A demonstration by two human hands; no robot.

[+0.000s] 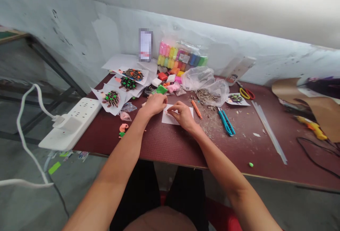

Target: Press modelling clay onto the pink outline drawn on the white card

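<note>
A small white card [170, 118] lies flat on the dark red table [164, 142]. Over its right part is my right hand [182, 114], its fingers pinched together at a bit of pale pink stuff on the card. My left hand [155, 104] is at the card's upper left corner, fingers curled together; what they hold, if anything, is hidden. An orange pen [196, 109] rests just right of the card. Behind my left hand lie green clay [161, 89] and pink clay [173, 87].
Finished-looking hedgehog cards [111, 98] and a white power strip [71, 123] are at left. Clay packs [183, 55] lean on the wall. Right are a seed bag [207, 94], teal cutter [226, 122], scissors [247, 93], glue sticks [269, 131] and a yellow glue gun [312, 126].
</note>
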